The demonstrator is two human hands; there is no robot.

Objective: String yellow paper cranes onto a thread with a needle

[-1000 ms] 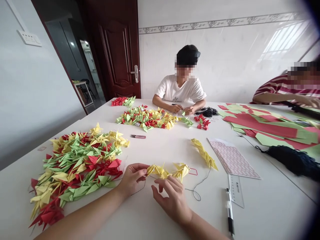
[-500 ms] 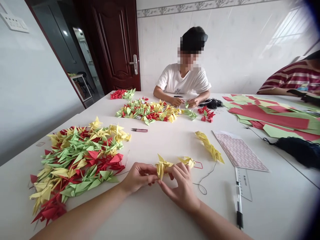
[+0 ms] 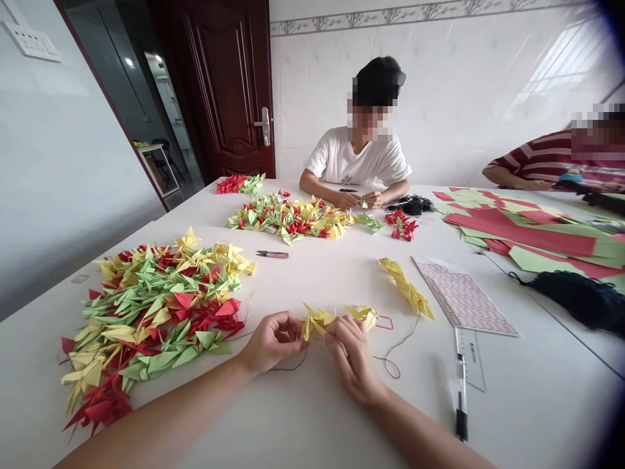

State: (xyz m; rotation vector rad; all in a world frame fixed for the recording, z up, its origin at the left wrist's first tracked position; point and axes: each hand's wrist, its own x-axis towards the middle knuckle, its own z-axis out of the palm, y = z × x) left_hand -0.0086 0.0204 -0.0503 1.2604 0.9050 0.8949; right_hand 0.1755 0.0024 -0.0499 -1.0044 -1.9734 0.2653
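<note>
Between my two hands is a yellow folded-paper crane (image 3: 316, 319), its points sticking up and to the sides. The thumb and fingertips of my left hand (image 3: 277, 340) pinch its left side. My right hand (image 3: 355, 361) has its fingers closed at the crane's right side; what exactly the fingertips grip is partly hidden. A dark thread (image 3: 288, 369) curves below the crane. Just beyond my right hand lie more yellow folded paper (image 3: 364, 315) and a red-outlined tag (image 3: 385, 322). To the right rests a row of yellow cranes (image 3: 406, 286) with a thread trailing from it.
On the left is a large heap of red, green and yellow cranes (image 3: 161, 312). Thread snips (image 3: 272, 255), a label sheet (image 3: 463, 293), a pen (image 3: 461, 391) and a ruler (image 3: 474, 358) lie around. A co-worker (image 3: 359, 159) sits opposite; coloured paper strips (image 3: 532, 228) and black tassels (image 3: 576, 296) are at right.
My right fingers have drawn closer together, and the crane has turned between my hands. A loop of thread now shows below it. The person at far right has leaned further into view.
</note>
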